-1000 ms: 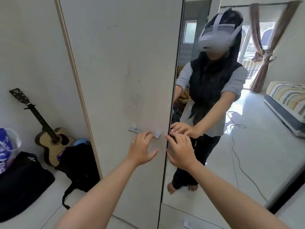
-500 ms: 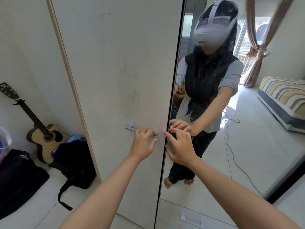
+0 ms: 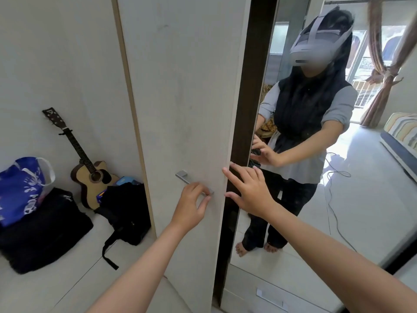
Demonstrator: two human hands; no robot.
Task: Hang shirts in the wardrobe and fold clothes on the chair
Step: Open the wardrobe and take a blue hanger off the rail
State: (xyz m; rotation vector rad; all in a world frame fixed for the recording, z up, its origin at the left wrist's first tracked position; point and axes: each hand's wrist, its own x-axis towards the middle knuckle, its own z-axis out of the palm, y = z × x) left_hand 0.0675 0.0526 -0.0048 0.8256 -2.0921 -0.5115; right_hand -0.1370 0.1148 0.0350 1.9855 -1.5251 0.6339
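I stand close to a pale wooden wardrobe door [image 3: 185,86] with a flat metal handle [image 3: 182,176]. My left hand [image 3: 191,206] grips the right end of that handle, fingers curled round it. The door stands ajar, and a dark gap [image 3: 246,109] shows between it and the mirrored door [image 3: 316,211] on the right. My right hand [image 3: 248,190] is spread with straight fingers at the door's free edge, over the gap. No shirts or chair are in view.
An acoustic guitar [image 3: 90,170] leans on the wall at the left. Below it lie a black backpack [image 3: 126,213], a black bag [image 3: 42,229] and a blue plastic bag [image 3: 20,188]. A drawer [image 3: 270,297] sits under the mirror, which reflects a bed and curtains.
The left wardrobe door has swung out from shut, opening a dark gap. My left hand closed round the handle, and my right hand moved to the door's edge.
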